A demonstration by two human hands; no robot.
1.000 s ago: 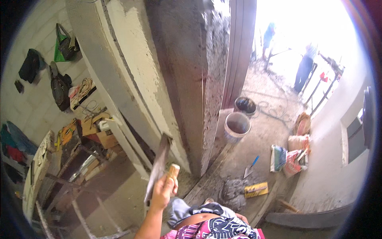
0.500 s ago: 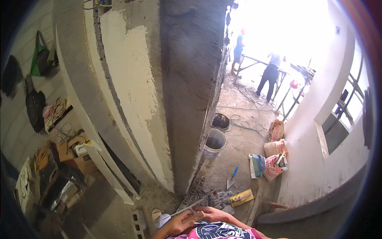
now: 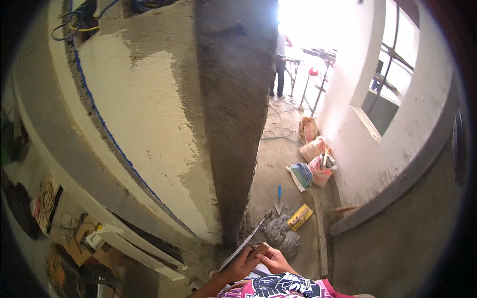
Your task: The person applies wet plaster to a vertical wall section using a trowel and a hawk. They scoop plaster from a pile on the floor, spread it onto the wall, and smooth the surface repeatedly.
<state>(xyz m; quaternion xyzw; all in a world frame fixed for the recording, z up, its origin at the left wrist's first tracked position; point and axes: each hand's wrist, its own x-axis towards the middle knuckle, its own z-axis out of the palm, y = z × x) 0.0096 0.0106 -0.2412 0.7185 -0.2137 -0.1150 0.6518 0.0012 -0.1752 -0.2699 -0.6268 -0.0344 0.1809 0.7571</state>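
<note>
Close to my body, at the bottom of the view, both hands are together on a thin, flat plastering trowel, seen nearly edge-on and slanting up to the right. My left hand is closed round its handle side. My right hand is closed at the brownish grip between the hands, its fingers bent and partly hidden. Just beyond lies a heap of wet grey mortar on the floor. A pointed trowel with a blue handle rests at its far edge, and a yellow float lies to its right.
A partly plastered column stands directly ahead. Several bags sit by the right wall, near a window opening. A wooden strip lies right of the mortar. Farther off, a person stands by a workbench.
My view has turned and come nearer the column; the buckets and one distant person no longer show. My hands have shifted right, and the trowel blade now slants more steeply.
</note>
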